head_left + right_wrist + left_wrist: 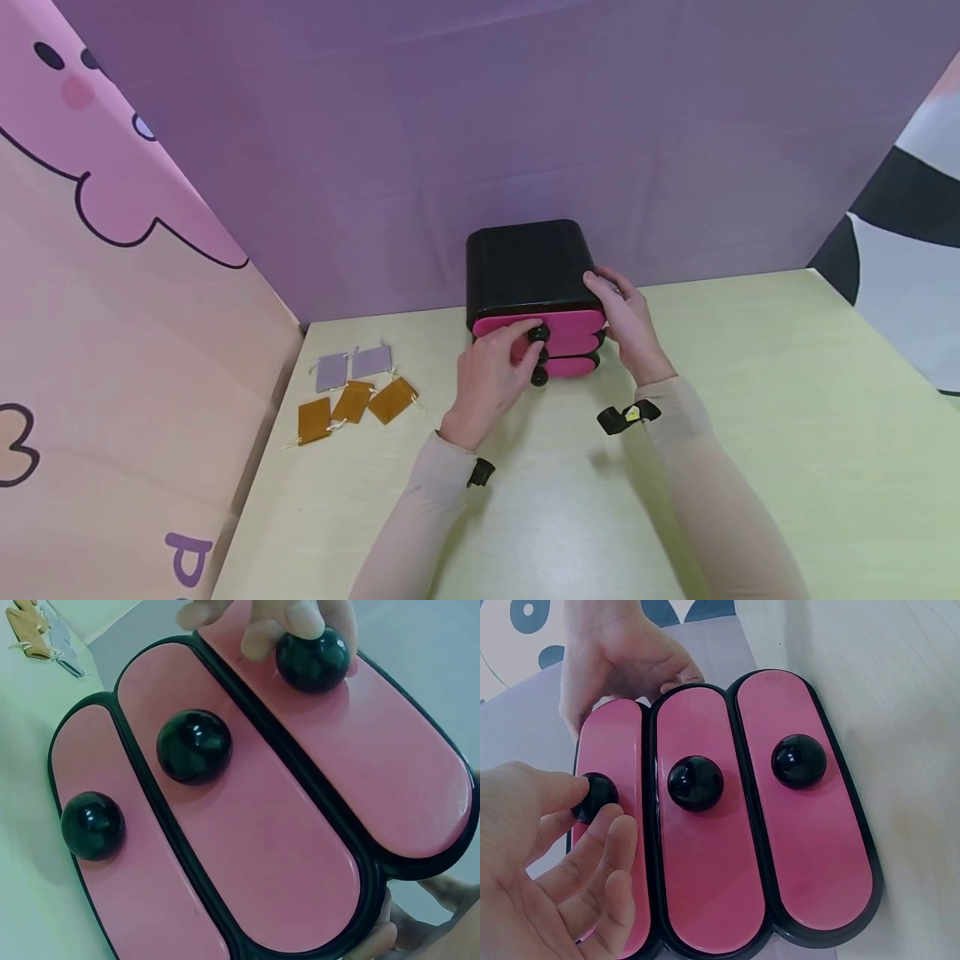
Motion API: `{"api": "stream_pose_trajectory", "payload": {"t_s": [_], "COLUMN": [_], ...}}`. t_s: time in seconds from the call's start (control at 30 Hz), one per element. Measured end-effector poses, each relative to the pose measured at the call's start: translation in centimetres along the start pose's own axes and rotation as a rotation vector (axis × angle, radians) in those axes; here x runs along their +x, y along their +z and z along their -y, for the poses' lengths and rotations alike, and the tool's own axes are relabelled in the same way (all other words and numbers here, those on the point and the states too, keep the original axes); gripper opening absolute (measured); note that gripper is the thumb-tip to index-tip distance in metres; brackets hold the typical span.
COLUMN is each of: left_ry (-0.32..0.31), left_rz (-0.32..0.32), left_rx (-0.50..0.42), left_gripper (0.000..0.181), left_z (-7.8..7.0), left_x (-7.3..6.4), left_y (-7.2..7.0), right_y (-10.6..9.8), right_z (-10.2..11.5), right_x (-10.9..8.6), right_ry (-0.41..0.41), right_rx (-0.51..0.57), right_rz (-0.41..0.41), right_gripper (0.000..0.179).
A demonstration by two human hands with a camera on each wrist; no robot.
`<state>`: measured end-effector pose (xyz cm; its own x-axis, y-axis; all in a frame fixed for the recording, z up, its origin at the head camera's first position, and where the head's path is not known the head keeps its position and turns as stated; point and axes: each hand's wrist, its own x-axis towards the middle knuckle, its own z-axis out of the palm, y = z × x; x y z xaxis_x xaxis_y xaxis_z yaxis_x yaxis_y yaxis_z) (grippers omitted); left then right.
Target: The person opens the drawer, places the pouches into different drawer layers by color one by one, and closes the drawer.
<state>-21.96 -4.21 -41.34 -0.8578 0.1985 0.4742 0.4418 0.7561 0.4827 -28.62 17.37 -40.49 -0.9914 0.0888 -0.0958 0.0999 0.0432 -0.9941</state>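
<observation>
A small black drawer box [528, 262] with three pink drawer fronts stands against the back wall. Thumb and fingers of my left hand [486, 379] pinch the round black knob [598, 798] of the top drawer [576, 322]. On the box's right side, my right hand [628, 321] grips the casing, its thumb up by the top edge and other fingers around the side. The middle knob [695, 784] and the bottom knob [799, 761] are untouched. Part of the top drawer's front is hidden behind my left hand in the head view.
Left of the box on the pale table [750, 417] lie two grey-purple drawstring pouches [371, 362] and three mustard-brown pouches [352, 402]. A purple cloth wall [420, 150] rises right behind the box. A printed panel [112, 350] borders the left edge.
</observation>
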Motion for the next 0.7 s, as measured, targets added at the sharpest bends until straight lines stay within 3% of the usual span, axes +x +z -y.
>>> {"api": "stream_pose_trajectory", "payload": {"t_s": [0.7], "left_ry": [-0.018], "left_rz": [-0.035], "left_rx": [-0.009], "left_gripper": [0.031], "left_z": [-0.06], "left_x": [0.46], "left_y": [0.31], "right_y": [-0.07], "right_z": [0.24], "right_x": [-0.23], "right_ry": [0.02], "right_rx": [0.001], "right_rz": [-0.017], "right_gripper": [0.078]}}
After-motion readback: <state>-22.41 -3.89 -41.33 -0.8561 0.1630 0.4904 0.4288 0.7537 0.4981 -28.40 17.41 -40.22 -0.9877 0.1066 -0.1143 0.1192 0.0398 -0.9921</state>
